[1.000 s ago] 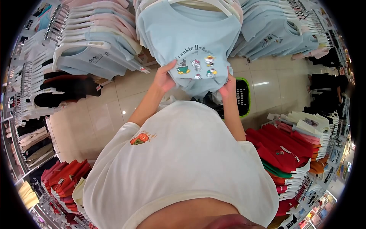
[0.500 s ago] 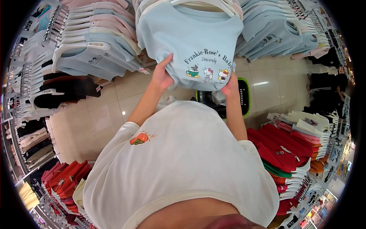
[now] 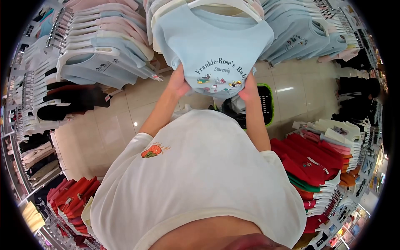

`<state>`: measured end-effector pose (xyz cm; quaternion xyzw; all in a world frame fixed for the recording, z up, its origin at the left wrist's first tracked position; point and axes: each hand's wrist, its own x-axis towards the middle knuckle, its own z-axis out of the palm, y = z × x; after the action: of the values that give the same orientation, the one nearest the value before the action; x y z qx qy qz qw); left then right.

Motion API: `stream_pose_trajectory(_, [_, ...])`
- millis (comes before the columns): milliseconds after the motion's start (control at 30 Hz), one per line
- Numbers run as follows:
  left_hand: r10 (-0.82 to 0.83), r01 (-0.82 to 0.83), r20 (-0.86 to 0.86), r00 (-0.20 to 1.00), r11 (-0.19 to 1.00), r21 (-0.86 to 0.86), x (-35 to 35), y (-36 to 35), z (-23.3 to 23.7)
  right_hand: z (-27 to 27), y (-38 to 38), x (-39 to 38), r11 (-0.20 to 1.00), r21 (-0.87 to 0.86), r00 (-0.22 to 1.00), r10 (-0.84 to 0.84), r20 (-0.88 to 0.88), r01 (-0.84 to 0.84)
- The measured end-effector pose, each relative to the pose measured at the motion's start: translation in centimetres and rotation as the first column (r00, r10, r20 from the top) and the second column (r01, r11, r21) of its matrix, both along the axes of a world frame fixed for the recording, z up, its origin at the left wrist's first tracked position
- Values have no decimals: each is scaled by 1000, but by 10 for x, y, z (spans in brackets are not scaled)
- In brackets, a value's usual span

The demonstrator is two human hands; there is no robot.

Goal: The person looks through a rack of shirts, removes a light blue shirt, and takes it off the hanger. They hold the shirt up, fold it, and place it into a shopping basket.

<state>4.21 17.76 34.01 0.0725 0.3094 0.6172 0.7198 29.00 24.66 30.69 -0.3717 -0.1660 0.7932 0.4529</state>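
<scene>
Left hand (image 3: 179, 85) and right hand (image 3: 249, 89) pinch the blue shirt (image 3: 214, 43) by its 2 lower sides, each grip partly hidden; the shirt's hanger (image 3: 249, 11) is cut off above, the basket (image 3: 272, 109) partly covered.

Bright indoor light, white glare streak (image 3: 285, 89) on glossy floor tiles (image 3: 96, 139), fisheye curvature, black rounded corners, soft detail towards rim

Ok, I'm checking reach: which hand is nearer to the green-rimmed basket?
Right. The right hand overlaps the upper edge of the basket in view; the left hand is farther off, to the basket's left.
</scene>
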Motion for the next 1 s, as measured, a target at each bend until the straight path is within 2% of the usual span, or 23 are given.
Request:
stream_pose_trajectory(33, [-14, 12, 81, 997, 999, 31, 1, -2, 7, 9, -3, -2, 1000, -12, 1000, 14, -24, -14])
stream_pose_trajectory(100, [-49, 27, 240, 970, 995, 94, 1, -5, 22, 21, -8, -9, 987, 155, 994, 38, 99, -54])
stream_pose_trajectory(167, [-33, 32, 128, 991, 999, 11, 4, -4, 19, 22, -8, -9, 943, 304, 983, 93, 159, -138])
stream_pose_trajectory(200, [-28, 30, 71, 997, 999, -31, 5, -4, 19, 20, -7, -8, 953, 281, 986, 75, 149, -115])
stream_pose_trajectory(267, [-90, 88, -189, 978, 996, -23, 8, -1, 25, 17, -7, -6, 970, 235, 990, 38, 132, -69])
stream_pose_trajectory(300, [-117, 115, -315, 942, 993, -25, 8, 0, 28, 18, -4, -2, 979, 193, 996, 55, 70, -67])
stream_pose_trajectory(367, [-74, 69, -229, 971, 997, -33, 4, 3, 22, 21, 3, 8, 991, 109, 995, 80, -60, -73])
stream_pose_trajectory(467, [-40, 33, -156, 987, 998, -47, 4, 8, 14, 22, 3, 4, 967, 217, 968, 77, 241, -131])
stream_pose_trajectory(600, [-31, 27, -132, 991, 999, -28, 13, 13, 11, 33, 1, -6, 965, 239, 975, 51, 218, -104])
stream_pose_trajectory(700, [-76, 66, -98, 992, 993, -94, 17, 16, 21, 30, -2, -13, 955, 265, 973, 75, 220, -134])
stream_pose_trajectory(800, [-59, 37, -231, 971, 995, -96, 29, 15, 26, 31, -6, -28, 988, 149, 971, 11, 238, -48])
stream_pose_trajectory(900, [-115, 151, -392, 913, 987, 61, 30, 16, 22, 32, -5, -27, 964, 260, 965, -8, 263, -62])
stream_pose_trajectory(1000, [-107, 90, -241, 965, 993, -82, 24, 20, 19, 34, -1, -17, 945, 313, 976, 22, 216, -90])
